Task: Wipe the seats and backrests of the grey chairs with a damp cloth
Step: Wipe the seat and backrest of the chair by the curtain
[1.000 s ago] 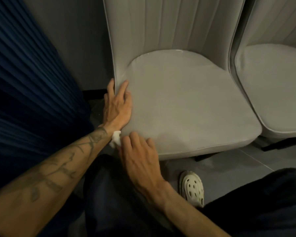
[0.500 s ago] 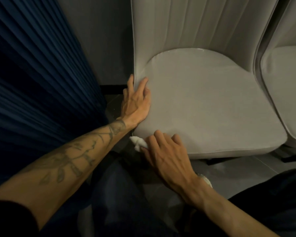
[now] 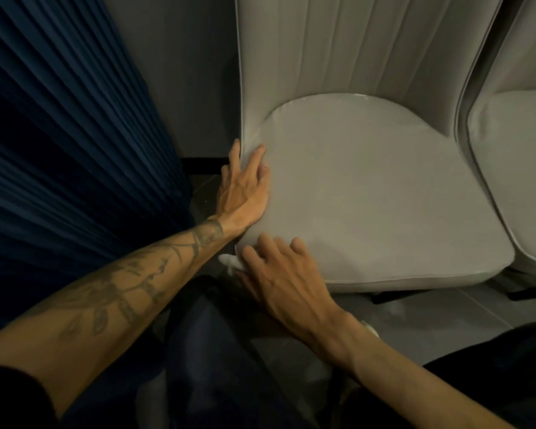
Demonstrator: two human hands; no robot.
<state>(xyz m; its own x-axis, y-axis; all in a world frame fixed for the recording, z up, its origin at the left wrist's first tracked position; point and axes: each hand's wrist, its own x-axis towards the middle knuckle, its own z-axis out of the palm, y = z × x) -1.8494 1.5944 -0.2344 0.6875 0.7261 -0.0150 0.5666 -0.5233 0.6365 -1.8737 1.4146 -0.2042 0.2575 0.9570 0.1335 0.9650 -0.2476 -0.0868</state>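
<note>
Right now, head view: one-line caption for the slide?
Left hand braces the side of the grey chair seat while the right hand holds a white cloth against its near corner.

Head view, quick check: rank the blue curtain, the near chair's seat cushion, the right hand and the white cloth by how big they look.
1. blue curtain and seat cushion: about alike, so not ranked against each other.
2. right hand.
3. white cloth: only a corner shows beside the fingers.

curtain (image 3: 59, 134) left of chair (image 3: 369, 196), second chair (image 3: 520, 156) right
</note>
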